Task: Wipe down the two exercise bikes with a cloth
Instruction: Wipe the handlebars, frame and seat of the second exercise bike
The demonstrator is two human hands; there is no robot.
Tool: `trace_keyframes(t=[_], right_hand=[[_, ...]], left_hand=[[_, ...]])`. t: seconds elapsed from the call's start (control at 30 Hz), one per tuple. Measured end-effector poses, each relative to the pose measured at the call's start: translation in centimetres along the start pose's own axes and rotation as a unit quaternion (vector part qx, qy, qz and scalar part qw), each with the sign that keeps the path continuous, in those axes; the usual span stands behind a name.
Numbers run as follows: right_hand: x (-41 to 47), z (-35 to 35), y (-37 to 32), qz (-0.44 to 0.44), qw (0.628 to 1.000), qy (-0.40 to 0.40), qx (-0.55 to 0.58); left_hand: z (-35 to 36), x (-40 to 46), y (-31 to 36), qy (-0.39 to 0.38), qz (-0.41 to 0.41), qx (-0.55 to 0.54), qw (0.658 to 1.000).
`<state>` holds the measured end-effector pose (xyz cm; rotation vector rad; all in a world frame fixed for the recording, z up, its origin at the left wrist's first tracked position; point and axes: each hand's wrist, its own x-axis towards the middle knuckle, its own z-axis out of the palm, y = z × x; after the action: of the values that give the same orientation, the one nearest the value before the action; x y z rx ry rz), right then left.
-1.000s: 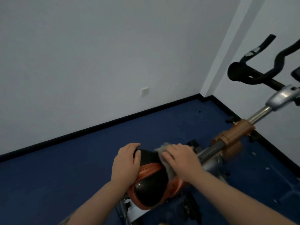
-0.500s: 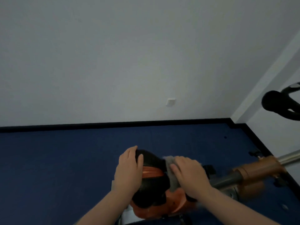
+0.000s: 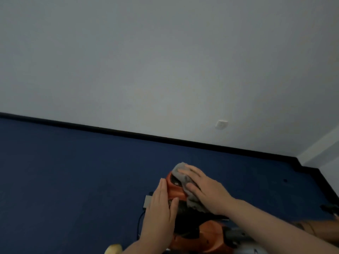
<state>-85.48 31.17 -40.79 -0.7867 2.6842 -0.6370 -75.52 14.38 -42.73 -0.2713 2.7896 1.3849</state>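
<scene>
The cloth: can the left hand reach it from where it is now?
Probably yes. The left hand rests flat on the saddle beside the cloth, which the right hand presses down; nothing lies between.

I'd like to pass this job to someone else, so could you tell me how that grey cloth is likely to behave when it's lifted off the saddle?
The grey cloth drapes over the saddle under the right hand, so it is probably floppy. It bunches thinly, so it is likely light. Lifted by one edge, it would probably hang limp.

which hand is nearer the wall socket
Right. The right hand presses the cloth on the saddle, below the socket; the left hand lies lower and further left.
</scene>
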Motion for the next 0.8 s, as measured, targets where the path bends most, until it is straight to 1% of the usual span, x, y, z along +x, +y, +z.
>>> trace_keyframes(t=[0.1,0.13,0.17,0.2,0.27,0.3,0.33,0.37,0.4,0.47,0.5,0.53,0.57,0.6,0.67,0.7,0.73,0.77,0.8], right_hand=[[3.3,-0.3,-0.7,0.088,0.994,-0.007,0.067],[4.4,-0.2,-1.5,0.097,0.993,-0.004,0.064],[5.0,0.0,-2.2,0.083,0.995,-0.001,0.046],[5.0,0.3,-2.5,0.045,0.999,0.004,0.019],[4.1,0.8,-2.1,-0.079,0.996,-0.004,-0.032],[3.5,0.8,-1.6,-0.133,0.99,-0.013,-0.039],[3.2,0.6,-1.1,-0.161,0.986,-0.023,-0.029],[3.5,0.3,-0.7,-0.162,0.986,-0.034,-0.011],[4.2,0.0,-0.9,-0.14,0.989,-0.044,0.015],[6.3,-0.6,-1.8,-0.058,0.995,-0.057,0.056],[7.2,-0.7,-2.5,-0.024,0.996,-0.059,0.056],[7.7,-0.7,-3.1,-0.01,0.998,-0.057,0.04],[7.6,-0.4,-3.4,-0.016,0.999,-0.05,0.011],[7.0,0.0,-3.4,-0.049,0.998,-0.036,-0.025],[5.1,0.8,-3.1,-0.161,0.985,-0.003,-0.067],[4.4,0.8,-2.7,-0.202,0.977,-0.004,-0.069],[4.2,0.6,-2.2,-0.218,0.974,-0.014,-0.067],[4.5,0.1,-2.0,-0.208,0.976,-0.031,-0.062],[5.1,-0.3,-2.2,-0.175,0.982,-0.048,-0.05]], left_hand=[[0.1,0.1,0.1,-0.001,-0.008,-0.004,1.0],[0.1,0.1,0.1,-0.001,-0.011,-0.003,1.0],[0.0,0.0,0.1,-0.003,-0.013,-0.003,1.0],[-0.1,-0.2,0.0,-0.006,-0.011,-0.001,1.0],[-0.3,-0.7,-0.4,-0.013,0.007,0.019,1.0],[-0.4,-0.9,-0.7,-0.016,0.014,0.037,0.999],[-0.4,-1.2,-0.9,-0.02,0.016,0.057,0.998],[-0.4,-1.4,-1.1,-0.021,0.016,0.072,0.997],[-0.4,-1.5,-1.3,-0.019,0.017,0.081,0.996],[-0.4,-1.7,-1.4,-0.011,0.022,0.089,0.996],[-0.4,-1.8,-1.4,-0.006,0.024,0.09,0.996],[-0.4,-1.9,-1.4,-0.003,0.023,0.088,0.996],[-0.4,-2.0,-1.5,-0.001,0.021,0.086,0.996],[-0.4,-2.2,-1.6,0.002,0.02,0.085,0.996],[-0.4,-2.4,-1.9,0.012,0.018,0.088,0.996],[-0.5,-2.5,-2.0,0.017,0.017,0.085,0.996],[-0.5,-2.5,-2.1,0.022,0.016,0.078,0.997],[-0.5,-2.6,-2.1,0.027,0.018,0.068,0.997],[-0.6,-2.6,-2.0,0.03,0.021,0.06,0.997]])
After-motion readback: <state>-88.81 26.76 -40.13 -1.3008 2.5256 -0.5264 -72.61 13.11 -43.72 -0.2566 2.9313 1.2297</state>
